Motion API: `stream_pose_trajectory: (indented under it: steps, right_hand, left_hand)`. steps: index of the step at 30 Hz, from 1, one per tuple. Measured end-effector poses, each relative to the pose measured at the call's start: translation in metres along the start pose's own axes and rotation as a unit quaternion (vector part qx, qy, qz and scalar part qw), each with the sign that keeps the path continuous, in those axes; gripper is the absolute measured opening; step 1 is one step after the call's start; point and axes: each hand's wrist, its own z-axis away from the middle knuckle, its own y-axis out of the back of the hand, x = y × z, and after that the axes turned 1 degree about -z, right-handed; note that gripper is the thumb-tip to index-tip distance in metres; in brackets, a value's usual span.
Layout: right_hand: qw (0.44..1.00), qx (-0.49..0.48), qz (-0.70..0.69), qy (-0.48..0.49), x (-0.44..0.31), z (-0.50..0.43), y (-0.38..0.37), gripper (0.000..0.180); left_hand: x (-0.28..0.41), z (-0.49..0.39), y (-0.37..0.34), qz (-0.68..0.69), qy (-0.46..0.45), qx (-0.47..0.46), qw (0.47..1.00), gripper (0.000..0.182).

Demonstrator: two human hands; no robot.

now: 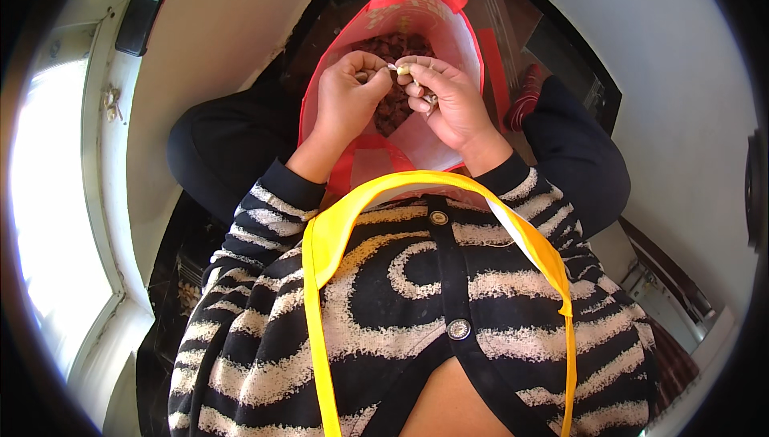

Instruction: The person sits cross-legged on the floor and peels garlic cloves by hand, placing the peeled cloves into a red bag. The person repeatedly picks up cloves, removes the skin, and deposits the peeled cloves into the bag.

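Both hands meet over the mouth of a red bag [313, 97] with a pale lining. Between the thumb and forefinger of my right hand [459, 100] is a small pale yellow clove [404, 69], which looks like garlic. Bits of papery skin [431, 99] lie against that hand's curled lower fingers. My left hand [348, 97] pinches a whitish scrap of skin [392, 67] at the clove's tip. Something brownish [361, 76] shows inside its curled fingers. Below the hands, dark reddish-brown flakes [393, 109] fill the bag's bottom.
Dark-trousered bent legs [222, 142] flank the bag, with a red striped sock [525, 97] at its right. A yellow band [414, 180] arches before my chest. Pale walls [649, 46] enclose both sides. Left is a bright window [54, 196]; pale pieces [189, 296] lie on the dark floor.
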Motion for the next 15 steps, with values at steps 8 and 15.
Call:
stream_pose_trajectory:
  steps: [8,15]
  right_hand:
    - [0.989,-0.075,-0.116,-0.052,-0.005,0.001,0.000,0.014]
    - [0.999,-0.001,0.032,0.032,-0.008,0.001,-0.001,0.013]
  left_hand:
    - [-0.010,-0.002,-0.002,0.050,0.056,0.015,0.997,0.012]
    - [-0.004,0.000,0.003,0.008,0.084,-0.024,0.996,0.016]
